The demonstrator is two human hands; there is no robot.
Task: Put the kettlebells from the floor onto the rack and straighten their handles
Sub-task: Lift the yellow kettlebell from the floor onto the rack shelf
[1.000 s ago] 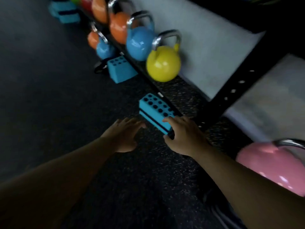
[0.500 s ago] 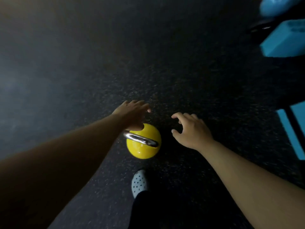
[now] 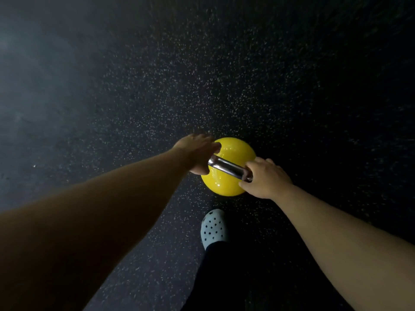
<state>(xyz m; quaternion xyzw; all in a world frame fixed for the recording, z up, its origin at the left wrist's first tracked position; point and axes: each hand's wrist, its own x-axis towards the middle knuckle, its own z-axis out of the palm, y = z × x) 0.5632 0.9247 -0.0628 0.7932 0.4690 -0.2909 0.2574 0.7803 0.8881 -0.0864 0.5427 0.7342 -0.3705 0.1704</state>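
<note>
A yellow kettlebell (image 3: 233,151) with a shiny steel handle (image 3: 228,169) stands on the dark speckled floor, a little in front of my foot. My left hand (image 3: 195,151) wraps the handle's left end, fingers curled over it. At the handle's right end my right hand (image 3: 265,178) closes on the bar. Both forearms reach down from the lower corners of the view. The rack is out of view.
My foot in a pale perforated clog (image 3: 213,227) stands just behind the kettlebell, with a dark trouser leg (image 3: 222,274) below it. The black rubber floor (image 3: 202,75) spreads all around.
The view swung from the rack down to the floor. Both hands, open above the yellow kettlebell half a second ago, have closed onto its handle ends.
</note>
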